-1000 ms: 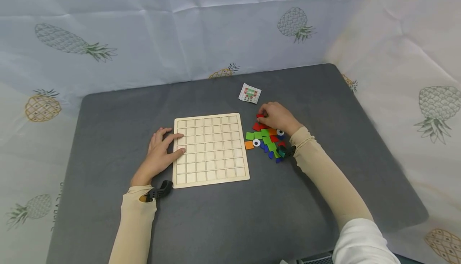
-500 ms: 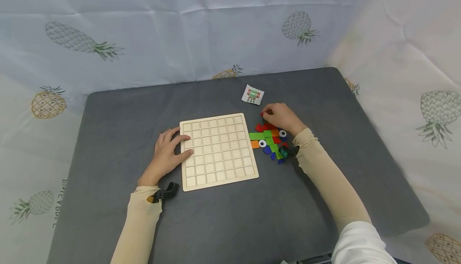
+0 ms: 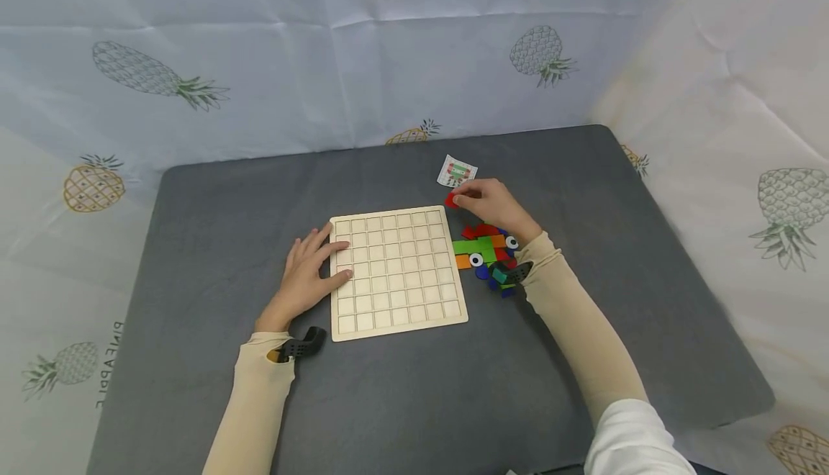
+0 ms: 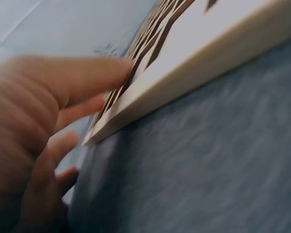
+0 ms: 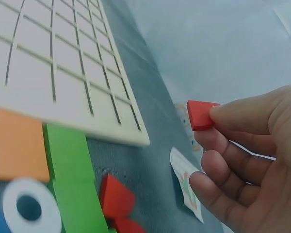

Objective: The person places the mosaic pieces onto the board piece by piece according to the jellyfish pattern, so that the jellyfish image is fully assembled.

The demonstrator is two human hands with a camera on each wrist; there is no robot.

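A pale wooden grid board [image 3: 396,273] lies flat on the grey table, its square cells bare. My left hand [image 3: 304,281] rests along the board's left edge, fingers spread, with thumb and fingertips on the rim. Between thumb and forefinger my right hand [image 3: 495,205] pinches a red tile [image 5: 201,114], held above the table past the board's far right corner. Below that hand lies a heap of loose tiles: green tiles [image 5: 72,179], an orange tile [image 5: 19,145], red tiles [image 5: 117,196] and white rings [image 3: 476,260]. My right wrist hides part of the heap.
A small printed card [image 3: 457,170] with a red and green picture lies behind the board, close to my right hand. The grey table [image 3: 401,403] has a pineapple-print cloth [image 3: 363,65] hanging behind it.
My right hand has lifted a red tile from the heap and carried it left toward the board's far corner. The left hand keeps its place on the board; the head view has shifted slightly.
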